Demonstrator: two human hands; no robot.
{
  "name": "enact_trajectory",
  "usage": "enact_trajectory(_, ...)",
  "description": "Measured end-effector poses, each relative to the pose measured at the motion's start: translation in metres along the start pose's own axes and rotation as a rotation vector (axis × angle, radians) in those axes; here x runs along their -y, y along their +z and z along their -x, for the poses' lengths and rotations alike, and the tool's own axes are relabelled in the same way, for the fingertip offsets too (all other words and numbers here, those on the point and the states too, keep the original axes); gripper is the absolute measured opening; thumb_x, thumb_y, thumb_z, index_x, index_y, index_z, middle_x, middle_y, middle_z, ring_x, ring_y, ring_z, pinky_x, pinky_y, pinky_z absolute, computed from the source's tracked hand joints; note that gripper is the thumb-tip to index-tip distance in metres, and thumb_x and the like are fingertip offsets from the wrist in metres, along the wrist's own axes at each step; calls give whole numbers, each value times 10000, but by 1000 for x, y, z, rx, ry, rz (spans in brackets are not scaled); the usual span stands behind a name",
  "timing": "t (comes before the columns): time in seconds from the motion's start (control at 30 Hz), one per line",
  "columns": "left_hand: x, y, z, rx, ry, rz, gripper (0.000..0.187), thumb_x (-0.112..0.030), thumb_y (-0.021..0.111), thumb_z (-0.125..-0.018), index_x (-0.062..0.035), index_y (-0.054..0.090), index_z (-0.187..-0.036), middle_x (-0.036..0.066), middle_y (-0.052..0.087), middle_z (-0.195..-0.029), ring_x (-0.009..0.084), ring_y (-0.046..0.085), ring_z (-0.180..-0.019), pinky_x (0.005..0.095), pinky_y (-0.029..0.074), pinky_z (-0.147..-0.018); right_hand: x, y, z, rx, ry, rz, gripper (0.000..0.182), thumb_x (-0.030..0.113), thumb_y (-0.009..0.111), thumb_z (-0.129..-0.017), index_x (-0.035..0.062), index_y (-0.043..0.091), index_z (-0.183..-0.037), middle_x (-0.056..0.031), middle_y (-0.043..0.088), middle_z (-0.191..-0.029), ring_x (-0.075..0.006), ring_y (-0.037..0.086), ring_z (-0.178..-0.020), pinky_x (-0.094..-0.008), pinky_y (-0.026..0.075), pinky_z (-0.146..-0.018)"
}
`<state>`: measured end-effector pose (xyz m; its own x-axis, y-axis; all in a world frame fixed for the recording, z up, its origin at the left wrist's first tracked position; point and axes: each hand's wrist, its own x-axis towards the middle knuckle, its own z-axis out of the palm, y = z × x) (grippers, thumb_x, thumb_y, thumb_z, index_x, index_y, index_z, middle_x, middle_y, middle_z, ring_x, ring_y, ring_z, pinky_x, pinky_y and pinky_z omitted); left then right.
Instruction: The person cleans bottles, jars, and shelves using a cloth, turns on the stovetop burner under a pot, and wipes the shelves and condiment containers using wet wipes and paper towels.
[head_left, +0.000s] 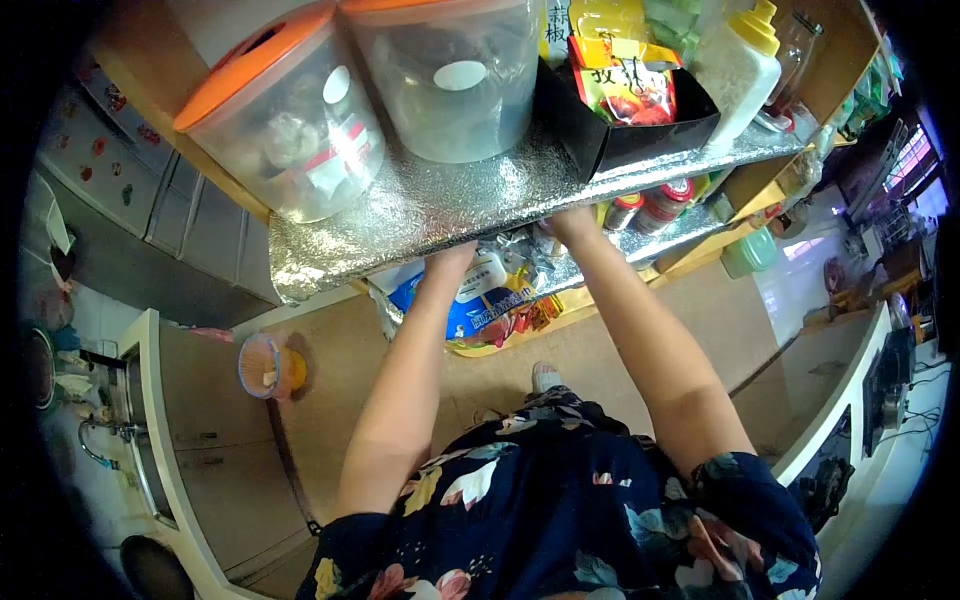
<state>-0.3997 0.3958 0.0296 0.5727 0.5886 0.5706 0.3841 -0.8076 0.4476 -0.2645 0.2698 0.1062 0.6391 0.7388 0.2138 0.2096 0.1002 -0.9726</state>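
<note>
Both my arms reach in under the foil-lined upper shelf, whose front edge hides my fingers. My left hand shows only at the wrist and back, beside a blue and white plastic package on the lower shelf. Further right, my right hand goes under the same edge, near cans with red tops. Clear plastic wrapping lies between the two hands. Whether either hand holds anything is hidden.
On the upper shelf stand two clear tubs with orange lids, a black box of seasoning packets and a yellow-capped bottle. A waste bin is on the floor at left. Counters with a sink and stove flank me.
</note>
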Motion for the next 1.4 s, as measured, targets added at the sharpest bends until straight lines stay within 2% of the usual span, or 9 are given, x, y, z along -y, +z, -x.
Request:
enact_trajectory(0.17, 5, 15, -5, 147, -129, -56, 512, -336, 608, -871, -48, 574, -1293, 227, 548, -1331, 395, 496, -1244, 490, 379, -1061, 51, 29, 3, 258, -179, 728, 477, 183, 565, -941, 24, 462, -1379, -159, 478, -1410, -262, 443, -1291, -365, 348, -1089)
enact_trajectory(0.23, 57, 88, 6, -60, -326, 562, 528, -349, 612, -867, -38, 571, -1292, 222, 554, -1329, 375, 510, -1237, 472, 390, -1055, 53, 38, 3, 385, -307, 1049, 524, 150, 615, -913, 13, 455, -1393, -162, 456, -1434, -245, 443, -1283, -362, 366, -1073)
enact_trajectory(0.37, 81, 142, 15, -176, -520, 838, 538, -331, 620, -866, -27, 549, -1305, 200, 555, -1328, 329, 517, -1238, 437, 408, -1044, 16, 52, 4, 315, -128, -50, 488, 126, 643, -877, 14, 509, -1332, -173, 512, -1367, -309, 466, -1262, -399, 334, -1096)
enact_trajectory(0.43, 59, 128, 11, -193, -517, 952, 529, -394, 571, -898, -63, 529, -1308, 152, 559, -1314, 308, 533, -1203, 453, 439, -1025, -5, 49, 4, 246, -358, 190, 434, 114, 627, -888, 2, 526, -1295, -171, 537, -1329, -298, 486, -1228, -404, 363, -1067)
enact_trajectory(0.67, -15, 3, -14, 254, -409, 160, 640, -393, 584, -897, -45, 432, -1412, 199, 442, -1437, 337, 409, -1328, 424, 308, -1134, 10, 11, -19, 359, -381, 955, 540, 306, 662, -865, 60, 530, -1327, -167, 539, -1357, -316, 489, -1261, -412, 358, -1089)
enact_trajectory(0.77, -21, -7, -17, 227, -410, 201, 620, -343, 597, -894, -33, 435, -1406, 219, 441, -1430, 359, 415, -1314, 426, 304, -1132, -4, 26, -19, 224, -10, -150, 508, 198, 672, -873, 19, 523, -1324, -182, 543, -1344, -276, 499, -1246, -370, 380, -1065)
enact_trajectory(0.93, -10, 8, -14, 213, -410, 215, 602, -330, 595, -895, -6, 451, -1381, 222, 463, -1399, 346, 439, -1286, 430, 322, -1114, -22, 39, 3, 277, -150, -370, 381, 122, 639, -891, 0, 552, -1241, -177, 595, -1224, -268, 545, -1148, -378, 423, -1001)
enact_trajectory(1.07, -21, -9, -12, 151, -336, 112, 546, -307, 588, -901, -10, 477, -1345, 201, 495, -1362, 328, 464, -1255, 430, 352, -1089, 10, 17, 17, 220, -982, 992, 261, 82, 633, -852, 9, 611, -1102, -221, 604, -1100, -376, 572, -1023, -453, 455, -908)
enact_trajectory(1.4, -37, -28, 48, -48, -291, 291, 549, -103, 708, -786, -42, 508, -1294, 241, 577, -1187, 419, 584, -1043, 486, 497, -873, 28, 39, 51, 66, -374, 443, 240, -85, 603, -794, -18, 630, -1023, -132, 659, -942, -229, 620, -894, -353, 497, -782)
